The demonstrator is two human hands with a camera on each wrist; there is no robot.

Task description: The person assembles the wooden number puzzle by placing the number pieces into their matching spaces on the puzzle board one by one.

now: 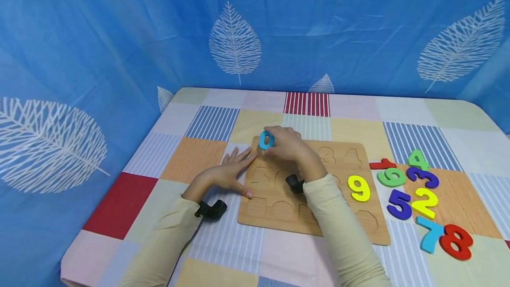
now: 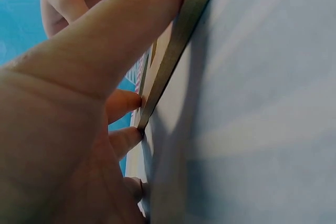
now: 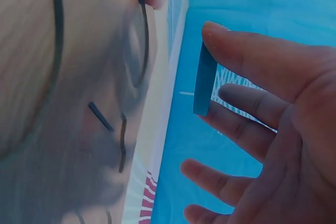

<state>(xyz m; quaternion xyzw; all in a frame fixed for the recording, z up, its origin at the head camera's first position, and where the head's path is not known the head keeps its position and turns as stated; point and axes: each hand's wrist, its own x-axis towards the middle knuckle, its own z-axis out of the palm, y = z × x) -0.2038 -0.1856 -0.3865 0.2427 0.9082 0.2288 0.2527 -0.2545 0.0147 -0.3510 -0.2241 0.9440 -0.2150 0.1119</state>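
A blue number 0 (image 1: 261, 141) is pinched between the thumb and fingers of my right hand (image 1: 290, 145), held just above the upper left corner of the wooden number board (image 1: 279, 223). In the right wrist view the blue 0 (image 3: 205, 80) appears edge-on, apart from the board (image 3: 31, 192). My left hand (image 1: 233, 172) lies spread along the board's left edge, its thumb resting on the board and its fingertips touching the rim. The left wrist view shows those fingers (image 2: 126, 106) against the board's side (image 2: 176, 45).
A yellow 9 (image 1: 359, 188) lies on the board's right part. Several loose numbers lie right of the board, among them a purple 5 (image 1: 399, 204), a yellow 2 (image 1: 424, 203) and a red 8 (image 1: 456, 242). A blue curtain (image 1: 303, 25) hangs behind the patchwork cloth (image 1: 223, 254).
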